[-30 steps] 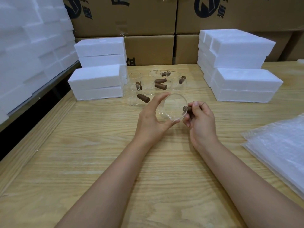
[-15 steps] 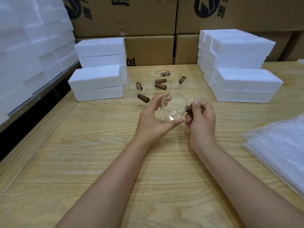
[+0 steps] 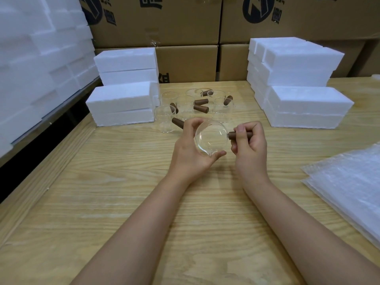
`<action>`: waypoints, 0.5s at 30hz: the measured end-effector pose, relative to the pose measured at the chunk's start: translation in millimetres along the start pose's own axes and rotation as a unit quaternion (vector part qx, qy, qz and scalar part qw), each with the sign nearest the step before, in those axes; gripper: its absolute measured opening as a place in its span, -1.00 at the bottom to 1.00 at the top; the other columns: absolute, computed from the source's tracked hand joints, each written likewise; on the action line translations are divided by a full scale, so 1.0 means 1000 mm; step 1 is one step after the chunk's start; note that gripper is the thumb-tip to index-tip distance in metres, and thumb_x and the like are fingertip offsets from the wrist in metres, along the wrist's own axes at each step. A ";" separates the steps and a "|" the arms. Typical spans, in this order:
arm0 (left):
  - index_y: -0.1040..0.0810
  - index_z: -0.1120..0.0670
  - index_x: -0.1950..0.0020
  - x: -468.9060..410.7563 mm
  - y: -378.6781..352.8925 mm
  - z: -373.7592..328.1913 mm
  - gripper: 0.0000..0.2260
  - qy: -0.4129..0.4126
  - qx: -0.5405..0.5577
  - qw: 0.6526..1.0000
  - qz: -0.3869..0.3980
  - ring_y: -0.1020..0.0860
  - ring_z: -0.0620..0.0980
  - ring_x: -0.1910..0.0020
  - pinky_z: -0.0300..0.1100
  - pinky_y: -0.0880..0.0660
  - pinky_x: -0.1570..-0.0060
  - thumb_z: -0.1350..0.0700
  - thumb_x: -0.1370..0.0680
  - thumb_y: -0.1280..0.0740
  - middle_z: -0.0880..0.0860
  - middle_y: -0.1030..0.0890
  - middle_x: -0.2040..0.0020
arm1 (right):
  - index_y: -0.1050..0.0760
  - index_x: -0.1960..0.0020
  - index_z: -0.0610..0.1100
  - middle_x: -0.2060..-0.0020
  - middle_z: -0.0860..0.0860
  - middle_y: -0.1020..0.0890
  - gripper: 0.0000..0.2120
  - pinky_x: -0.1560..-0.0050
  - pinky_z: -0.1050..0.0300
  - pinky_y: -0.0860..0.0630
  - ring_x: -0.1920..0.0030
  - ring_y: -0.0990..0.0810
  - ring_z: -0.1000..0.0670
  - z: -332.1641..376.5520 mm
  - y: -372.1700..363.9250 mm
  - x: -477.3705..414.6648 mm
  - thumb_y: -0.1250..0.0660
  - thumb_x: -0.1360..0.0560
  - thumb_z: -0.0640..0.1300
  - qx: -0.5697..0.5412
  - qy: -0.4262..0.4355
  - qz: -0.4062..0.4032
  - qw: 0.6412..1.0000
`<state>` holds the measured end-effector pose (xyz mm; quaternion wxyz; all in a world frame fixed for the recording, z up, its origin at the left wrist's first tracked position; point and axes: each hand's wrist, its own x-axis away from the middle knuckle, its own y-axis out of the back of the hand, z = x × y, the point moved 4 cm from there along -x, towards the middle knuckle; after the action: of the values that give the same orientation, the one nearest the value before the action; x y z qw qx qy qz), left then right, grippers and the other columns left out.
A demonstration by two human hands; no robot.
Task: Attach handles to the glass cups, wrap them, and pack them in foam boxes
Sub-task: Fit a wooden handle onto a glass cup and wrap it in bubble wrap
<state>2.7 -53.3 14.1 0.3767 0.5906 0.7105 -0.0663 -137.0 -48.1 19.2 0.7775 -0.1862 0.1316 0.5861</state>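
My left hand [image 3: 190, 149] holds a clear glass cup [image 3: 210, 138] on its side above the table's middle, thumb under it and fingers over its far side. My right hand [image 3: 249, 144] is closed around a brown wooden handle [image 3: 233, 135] that meets the cup's right side. Behind the hands stand several more glass cups [image 3: 165, 119] with brown handles [image 3: 201, 108] on or beside them. White foam boxes are stacked at the left [image 3: 121, 103] and at the right [image 3: 306, 105].
A pile of bubble-wrap sheets [image 3: 349, 188] lies at the right edge of the wooden table [image 3: 123, 192]. A wall of foam blocks [image 3: 37, 58] rises at the far left. Cardboard cartons [image 3: 185, 27] line the back.
The right hand has turned on the handle and slid outward, so more of the brown handle shows. The left hand has shifted its fingers on the cup, which stays in the same place.
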 end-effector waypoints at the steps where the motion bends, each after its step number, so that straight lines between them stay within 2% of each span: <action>1: -0.25 -0.19 -0.13 0.000 0.001 -0.002 -0.30 -0.017 -0.011 1.000 -0.004 -0.47 -0.29 -0.10 -0.51 -0.34 -0.09 0.11 -0.23 -0.65 -0.25 -0.48 -0.13 | -0.33 0.18 -0.03 0.30 0.06 -0.55 -0.79 0.26 0.19 -0.40 0.39 -0.41 0.19 -0.001 0.000 0.000 -0.15 -0.62 -0.21 -0.004 -0.008 0.001 1.000; 3: -0.26 -0.14 -0.17 0.001 0.002 -0.005 -0.29 -0.046 -0.027 0.999 -0.011 -0.47 -0.27 -0.11 -0.48 -0.37 -0.11 0.14 -0.24 -0.64 -0.23 -0.47 -0.16 | -0.34 0.18 -0.04 0.37 0.16 -0.55 -0.79 0.30 0.24 -0.40 0.41 -0.40 0.18 -0.005 0.000 -0.002 -0.14 -0.62 -0.21 -0.014 -0.029 0.003 0.999; 6: -0.38 0.11 -0.24 0.002 0.003 -0.011 -0.35 -0.065 -0.049 0.997 -0.017 -0.50 -0.13 -0.15 -0.25 -0.43 -0.17 0.16 -0.25 -0.63 -0.09 -0.49 -0.19 | -0.34 0.17 -0.05 0.41 0.21 -0.56 -0.80 0.32 0.28 -0.40 0.41 -0.40 0.19 -0.009 0.000 -0.004 -0.13 -0.63 -0.21 -0.029 -0.055 0.006 0.998; 8: -0.42 0.20 -0.25 0.003 0.003 -0.014 -0.35 -0.070 -0.065 0.995 -0.019 -0.51 -0.07 -0.16 -0.12 -0.44 -0.19 0.16 -0.25 -0.63 -0.04 -0.51 -0.18 | -0.34 0.16 -0.05 0.42 0.23 -0.56 -0.80 0.35 0.29 -0.37 0.43 -0.37 0.17 -0.011 0.001 -0.005 -0.13 -0.63 -0.20 -0.033 -0.065 0.005 0.997; 12: -0.45 0.22 -0.27 0.005 0.002 -0.018 -0.34 -0.058 -0.091 0.994 -0.007 -0.55 0.06 -0.13 0.01 -0.46 -0.18 0.09 -0.27 -0.63 0.06 -0.57 -0.17 | -0.33 0.15 -0.03 0.35 0.14 -0.53 -0.81 0.31 0.24 -0.34 0.39 -0.34 0.12 -0.013 0.003 -0.006 -0.13 -0.64 -0.16 -0.024 -0.066 -0.014 0.997; 15: -0.44 0.19 -0.29 0.004 0.000 -0.016 -0.31 -0.028 -0.091 0.995 0.007 -0.56 0.05 -0.11 -0.04 -0.46 -0.17 0.03 -0.26 -0.63 0.05 -0.57 -0.18 | -0.32 0.10 0.03 0.27 0.09 -0.50 -0.86 0.23 0.22 -0.35 0.36 -0.41 0.16 -0.015 0.003 -0.008 -0.14 -0.63 -0.10 -0.004 -0.068 -0.020 0.997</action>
<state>-4.6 -41.4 22.4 0.4487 0.5565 0.6991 -0.0154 -142.4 -61.3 8.4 0.7952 -0.1513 0.0721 0.5827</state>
